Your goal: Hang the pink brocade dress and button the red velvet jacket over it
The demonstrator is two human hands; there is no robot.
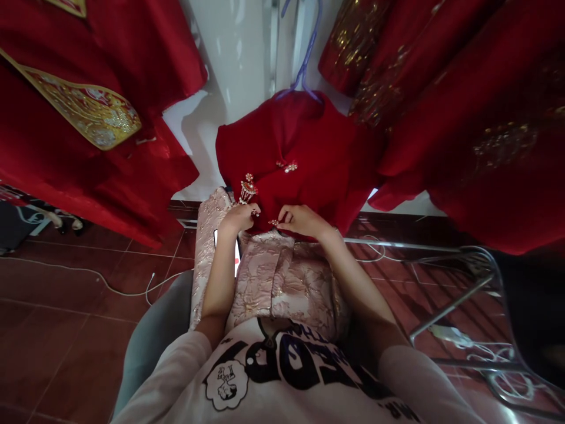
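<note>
A red garment (309, 132) hangs from a purple hanger (303, 73) in front of me, its lower part reaching my lap. My left hand (242, 217) is closed by a small beaded ornament at the garment's lower left, just under a larger beaded tassel ornament (248, 188). My right hand (304, 220) pinches at another small beaded piece (273, 222) near the lower edge. A beaded fastening (288, 167) sits higher on the chest of the garment. Pink brocade fabric (282, 274) covers my lap beneath both hands.
Red embroidered garments hang at the left (101, 112) and right (424, 118). A phone (237, 262) lies beside my left forearm. A metal frame (454, 303) and white cables (494, 356) are at the lower right. Another cable (106, 285) crosses the tiled floor at left.
</note>
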